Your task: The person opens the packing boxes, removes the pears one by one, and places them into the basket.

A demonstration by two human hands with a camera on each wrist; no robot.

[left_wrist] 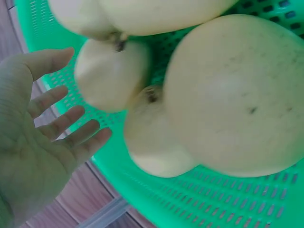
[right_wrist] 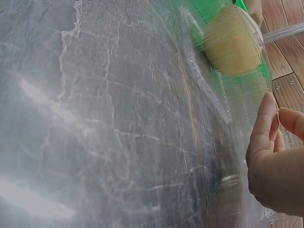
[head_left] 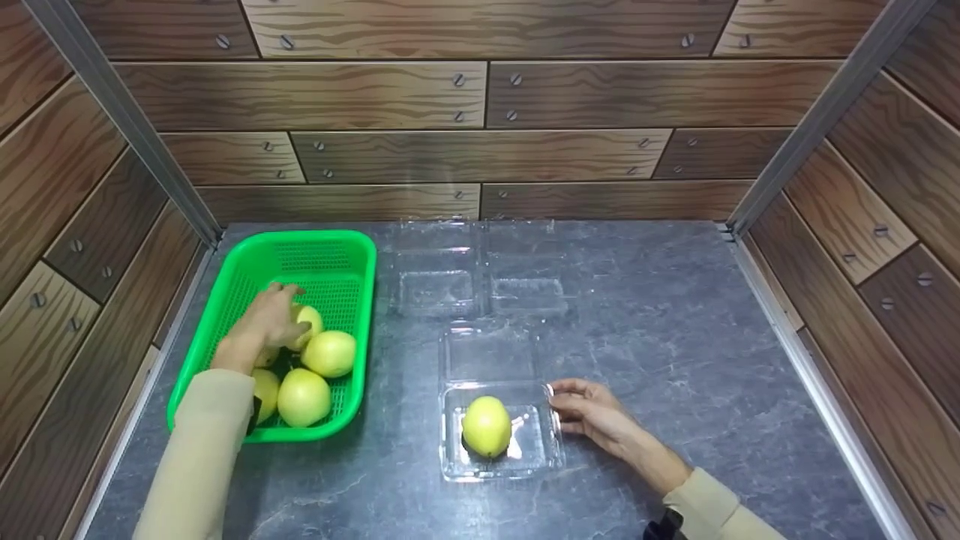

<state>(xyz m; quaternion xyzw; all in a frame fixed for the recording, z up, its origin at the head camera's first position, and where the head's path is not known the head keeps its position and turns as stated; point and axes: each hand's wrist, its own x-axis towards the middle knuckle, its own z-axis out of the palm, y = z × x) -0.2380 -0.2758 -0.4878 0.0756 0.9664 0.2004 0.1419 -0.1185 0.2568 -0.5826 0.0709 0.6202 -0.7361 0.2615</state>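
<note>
My left hand [head_left: 264,321] reaches into a green plastic basket [head_left: 369,300], its fingers spread beside a pale yellow pear [head_left: 309,324]. In the left wrist view the open palm [left_wrist: 40,137] faces several pears [left_wrist: 228,99], with a gap between the fingers and the fruit. My right hand [head_left: 604,421] pinches the right rim of a clear plastic clamshell container [head_left: 450,471] between thumb and fingers. One pear [head_left: 487,426] sits in the container's base, whose lid [head_left: 491,352] lies folded back. In the right wrist view, a pear [right_wrist: 232,42] shows through clear plastic.
Behind the container, two more clear clamshells [head_left: 439,289] lie unfolded side by side on the grey marbled tabletop [head_left: 675,315]. Wood-patterned walls [head_left: 480,97] enclose the back and both sides, with metal posts [head_left: 825,105] in the corners.
</note>
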